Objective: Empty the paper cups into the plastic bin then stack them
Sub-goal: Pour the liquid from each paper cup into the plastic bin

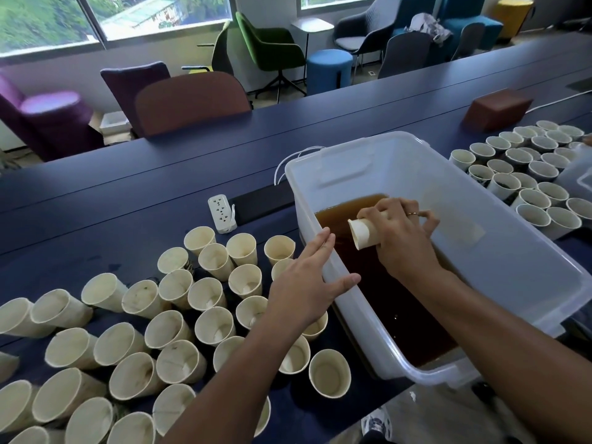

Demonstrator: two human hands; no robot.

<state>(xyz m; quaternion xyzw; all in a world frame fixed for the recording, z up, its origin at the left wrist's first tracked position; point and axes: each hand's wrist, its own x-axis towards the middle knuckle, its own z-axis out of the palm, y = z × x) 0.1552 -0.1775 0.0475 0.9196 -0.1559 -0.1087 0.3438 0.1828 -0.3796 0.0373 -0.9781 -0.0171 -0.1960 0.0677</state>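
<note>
A clear plastic bin (499,251) stands on the dark blue table and holds brown liquid (378,290). My right hand (403,238) grips a paper cup (363,233) tipped on its side over the liquid, mouth pointing left. My left hand (307,283) lies with straight fingers across the bin's left rim. Several empty paper cups (179,309) stand and lean in a crowd left of the bin. Several more cups (525,174), some with dark contents, stand in rows to the bin's right.
A white power strip (221,213) and a black panel (261,203) lie behind the left cups. A brown box (496,112) sits at the back right. Chairs (189,100) line the table's far side. A second clear container (576,177) shows at the right edge.
</note>
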